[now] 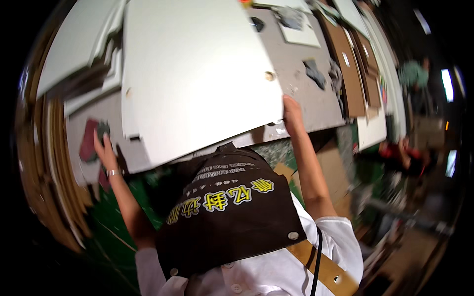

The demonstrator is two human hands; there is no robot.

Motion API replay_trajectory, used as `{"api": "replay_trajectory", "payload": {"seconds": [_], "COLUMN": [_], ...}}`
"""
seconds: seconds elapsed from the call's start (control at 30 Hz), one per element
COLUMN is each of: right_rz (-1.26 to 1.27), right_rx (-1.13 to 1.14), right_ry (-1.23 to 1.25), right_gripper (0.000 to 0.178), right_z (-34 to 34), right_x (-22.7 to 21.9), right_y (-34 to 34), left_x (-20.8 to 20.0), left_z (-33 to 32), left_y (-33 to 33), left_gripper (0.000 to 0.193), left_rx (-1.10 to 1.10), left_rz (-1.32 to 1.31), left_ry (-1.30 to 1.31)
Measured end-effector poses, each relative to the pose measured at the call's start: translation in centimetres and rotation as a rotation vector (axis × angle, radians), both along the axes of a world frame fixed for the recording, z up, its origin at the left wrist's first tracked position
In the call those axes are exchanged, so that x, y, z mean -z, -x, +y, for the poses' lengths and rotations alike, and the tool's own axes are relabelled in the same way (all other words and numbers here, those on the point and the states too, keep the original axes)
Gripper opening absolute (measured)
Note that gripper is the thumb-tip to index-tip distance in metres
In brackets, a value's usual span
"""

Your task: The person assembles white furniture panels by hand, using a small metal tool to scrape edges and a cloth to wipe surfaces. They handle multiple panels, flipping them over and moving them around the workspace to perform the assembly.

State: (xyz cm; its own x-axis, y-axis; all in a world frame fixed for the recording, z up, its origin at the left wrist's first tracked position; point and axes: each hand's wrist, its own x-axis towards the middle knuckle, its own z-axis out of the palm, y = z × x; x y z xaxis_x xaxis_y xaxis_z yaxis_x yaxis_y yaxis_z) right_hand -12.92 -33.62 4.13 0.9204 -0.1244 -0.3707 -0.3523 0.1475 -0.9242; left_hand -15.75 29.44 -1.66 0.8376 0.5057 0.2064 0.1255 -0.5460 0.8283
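A large white board (197,74) lies at an angle across the work table, its near edge just in front of my apron. At the board's right edge, near the near corner, my right hand (292,114) is closed on it; the fingertips are partly hidden. Left of the board, my left hand (105,152) has its fingers around the lower end of a small dark green pad-like piece (102,129), though blur hides how firm the hold is. A dark red flat piece (88,142) lies right beside it on the table.
More white boards (79,44) are stacked at the far left. Grey gloves (314,74) and brown panels (345,64) lie on the right side of the grey table (291,52). Cardboard (321,158) lies below the table's near edge. Two other people are farther off at right.
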Motion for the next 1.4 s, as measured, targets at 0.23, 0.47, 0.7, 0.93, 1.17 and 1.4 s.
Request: {"api": "replay_trajectory", "payload": {"seconds": [0.23,0.47,0.7,0.93,1.17,1.4], "right_rz": [-0.07,-0.002,-0.112,-0.742,-0.697,-0.803], "right_rx": [0.002,0.506,0.031,-0.764,-1.013,-0.565], "right_ry": [-0.217,-0.242,0.833,0.973,1.234,1.418], "right_gripper": [0.036,0.03,0.022,0.012,0.002,0.012], "right_z": [5.7,-4.4,-7.4,3.2,4.3,6.5], "right_x": [-0.3,5.2,5.2,10.2,8.8,11.2], "right_y": [3.2,3.0,0.6,-1.8,-5.0,0.8], "left_x": [-10.5,-11.8,-11.4,-14.4,-13.3,-12.5], "left_z": [-9.4,-13.3,-25.5,-43.6,-40.2,-39.7], "left_y": [-6.0,-4.4,-4.4,-7.1,-13.9,-15.6], "left_gripper": [0.053,0.057,0.062,0.077,0.08,0.078], "left_rx": [0.391,0.206,0.452,0.991,0.866,0.83], "left_rz": [0.281,0.457,0.386,0.374,0.275,0.212], "left_ry": [-0.233,-0.952,-0.859,-0.893,-0.909,-0.954]}}
